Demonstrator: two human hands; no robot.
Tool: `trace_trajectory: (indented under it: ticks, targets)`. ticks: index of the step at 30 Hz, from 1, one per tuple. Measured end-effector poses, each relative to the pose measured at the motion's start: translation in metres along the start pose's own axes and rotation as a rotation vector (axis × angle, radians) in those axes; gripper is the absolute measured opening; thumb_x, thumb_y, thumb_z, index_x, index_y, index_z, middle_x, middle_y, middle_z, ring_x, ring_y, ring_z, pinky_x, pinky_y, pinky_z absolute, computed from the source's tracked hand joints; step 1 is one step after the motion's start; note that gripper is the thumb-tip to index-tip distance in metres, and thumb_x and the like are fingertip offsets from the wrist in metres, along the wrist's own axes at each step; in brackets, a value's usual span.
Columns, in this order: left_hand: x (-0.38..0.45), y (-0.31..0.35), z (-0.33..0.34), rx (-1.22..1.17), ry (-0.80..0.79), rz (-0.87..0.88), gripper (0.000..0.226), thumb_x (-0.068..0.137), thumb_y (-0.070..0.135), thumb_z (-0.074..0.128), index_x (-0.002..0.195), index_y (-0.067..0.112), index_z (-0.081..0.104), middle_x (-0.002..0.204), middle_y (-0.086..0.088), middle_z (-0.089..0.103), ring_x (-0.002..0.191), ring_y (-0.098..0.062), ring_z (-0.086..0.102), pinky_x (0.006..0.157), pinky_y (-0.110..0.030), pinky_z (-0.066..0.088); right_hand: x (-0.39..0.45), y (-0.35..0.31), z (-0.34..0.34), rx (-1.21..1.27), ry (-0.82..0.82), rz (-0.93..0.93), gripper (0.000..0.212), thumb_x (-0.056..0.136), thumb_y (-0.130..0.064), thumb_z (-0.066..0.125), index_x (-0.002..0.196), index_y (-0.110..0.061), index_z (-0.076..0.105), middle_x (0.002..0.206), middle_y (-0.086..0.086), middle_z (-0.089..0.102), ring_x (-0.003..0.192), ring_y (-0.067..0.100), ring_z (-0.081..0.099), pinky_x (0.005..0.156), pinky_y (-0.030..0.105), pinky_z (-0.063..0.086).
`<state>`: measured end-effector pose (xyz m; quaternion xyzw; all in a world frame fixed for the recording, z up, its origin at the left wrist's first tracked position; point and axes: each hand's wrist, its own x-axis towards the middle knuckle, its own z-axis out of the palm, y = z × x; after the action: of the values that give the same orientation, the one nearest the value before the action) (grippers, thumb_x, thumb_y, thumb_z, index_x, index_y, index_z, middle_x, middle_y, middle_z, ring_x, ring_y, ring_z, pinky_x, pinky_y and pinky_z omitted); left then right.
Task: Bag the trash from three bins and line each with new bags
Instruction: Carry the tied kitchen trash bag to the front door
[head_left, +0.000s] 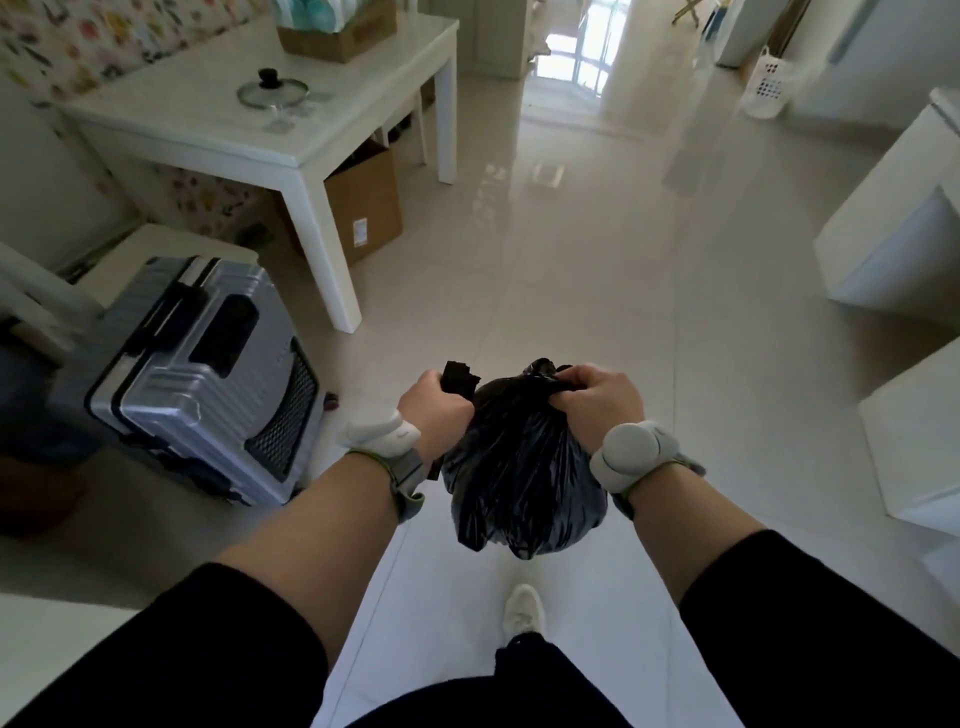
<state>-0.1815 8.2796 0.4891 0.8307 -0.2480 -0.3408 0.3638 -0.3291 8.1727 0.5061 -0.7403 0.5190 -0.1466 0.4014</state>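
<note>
A full black trash bag (522, 483) hangs in the air in front of me, above the tiled floor. My right hand (597, 402) is closed around its gathered neck at the top right. My left hand (434, 408) is closed on a folded black piece (460, 379), which looks like a roll of bags or a flap of the bag; I cannot tell which. Both wrists carry pale wrist devices. No bin shows in this view.
A silver suitcase (208, 379) stands at the left. Behind it is a white table (249, 130) with a pot lid on top and a cardboard box (363, 208) under it. White furniture (893, 249) lines the right side. My shoe (524, 608) is on the glossy floor.
</note>
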Motion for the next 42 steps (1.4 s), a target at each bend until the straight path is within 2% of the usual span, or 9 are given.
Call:
trace_trajectory:
  ticks: [5, 10, 14, 17, 23, 29, 32, 35, 42]
  targets:
    - [0.075, 0.057, 0.018, -0.053, 0.061, -0.023, 0.024, 0.077, 0.009, 0.051, 0.101, 0.007, 0.054, 0.088, -0.012, 0.058, 0.089, -0.036, 0.060, 0.080, -0.045, 0.052, 0.103, -0.012, -0.022, -0.001, -0.042, -0.030, 0.025, 0.077, -0.013, 0.067, 0.099, -0.020, 0.074, 0.094, 0.006, 0.072, 0.092, 0.025, 0.065, 0.082, 0.033, 0.053]
    - [0.122, 0.094, 0.025, -0.083, 0.080, -0.036, 0.032, 0.069, 0.013, 0.052, 0.099, 0.005, 0.056, 0.093, -0.019, 0.063, 0.093, -0.039, 0.062, 0.082, -0.048, 0.053, 0.171, -0.020, -0.038, 0.001, -0.060, -0.039, 0.024, 0.077, -0.013, 0.066, 0.098, -0.022, 0.074, 0.094, 0.004, 0.072, 0.091, 0.024, 0.065, 0.082, 0.034, 0.054]
    - [0.173, 0.119, 0.026, -0.070, 0.098, -0.046, 0.043, 0.059, 0.019, 0.050, 0.099, 0.004, 0.059, 0.094, -0.021, 0.066, 0.091, -0.038, 0.064, 0.081, -0.049, 0.053, 0.240, -0.026, -0.039, -0.003, -0.074, -0.033, 0.026, 0.078, -0.014, 0.066, 0.101, -0.024, 0.073, 0.098, 0.003, 0.072, 0.093, 0.023, 0.064, 0.082, 0.032, 0.052]
    - [0.229, 0.141, 0.024, -0.048, 0.087, -0.056, 0.031, 0.068, 0.013, 0.055, 0.098, 0.004, 0.060, 0.091, -0.019, 0.066, 0.087, -0.036, 0.064, 0.080, -0.046, 0.054, 0.303, -0.035, -0.036, -0.012, -0.078, -0.025, 0.026, 0.077, -0.014, 0.067, 0.101, -0.024, 0.073, 0.099, 0.004, 0.071, 0.095, 0.024, 0.064, 0.084, 0.034, 0.052]
    - [0.357, 0.190, 0.020, -0.092, 0.051, -0.033, 0.047, 0.053, 0.020, 0.049, 0.095, 0.005, 0.064, 0.089, -0.022, 0.069, 0.088, -0.039, 0.066, 0.078, -0.048, 0.054, 0.425, -0.055, -0.035, -0.005, -0.054, 0.026, 0.027, 0.075, -0.013, 0.066, 0.098, -0.025, 0.073, 0.097, 0.005, 0.072, 0.093, 0.026, 0.065, 0.085, 0.037, 0.054]
    - [0.441, 0.244, 0.016, -0.071, 0.010, -0.010, 0.027, 0.069, 0.011, 0.056, 0.094, 0.007, 0.064, 0.076, -0.012, 0.062, 0.071, -0.029, 0.058, 0.065, -0.036, 0.048, 0.510, -0.074, -0.042, 0.036, -0.031, 0.049, 0.026, 0.073, -0.011, 0.066, 0.094, -0.026, 0.073, 0.093, 0.004, 0.073, 0.092, 0.026, 0.066, 0.085, 0.040, 0.054]
    - [0.489, 0.272, 0.022, -0.092, -0.018, 0.001, 0.036, 0.061, 0.017, 0.053, 0.094, 0.007, 0.065, 0.076, -0.011, 0.063, 0.072, -0.028, 0.060, 0.065, -0.035, 0.048, 0.560, -0.083, -0.054, 0.056, -0.003, 0.036, 0.025, 0.075, -0.011, 0.066, 0.094, -0.026, 0.072, 0.092, 0.002, 0.072, 0.091, 0.024, 0.066, 0.085, 0.037, 0.054]
    - [0.543, 0.303, 0.035, -0.083, -0.001, 0.008, 0.027, 0.070, 0.011, 0.055, 0.094, 0.006, 0.065, 0.078, -0.013, 0.064, 0.073, -0.029, 0.061, 0.064, -0.036, 0.048, 0.622, -0.090, -0.064, 0.065, -0.001, 0.019, 0.024, 0.076, -0.012, 0.065, 0.096, -0.025, 0.072, 0.093, 0.002, 0.072, 0.091, 0.023, 0.065, 0.084, 0.034, 0.053]
    - [0.652, 0.372, 0.065, -0.102, 0.053, -0.014, 0.041, 0.060, 0.017, 0.052, 0.096, 0.003, 0.064, 0.073, -0.012, 0.062, 0.071, -0.027, 0.060, 0.064, -0.038, 0.049, 0.761, -0.103, -0.093, 0.021, -0.087, -0.010, 0.026, 0.077, -0.013, 0.066, 0.099, -0.026, 0.072, 0.097, 0.001, 0.071, 0.093, 0.022, 0.065, 0.084, 0.032, 0.053]
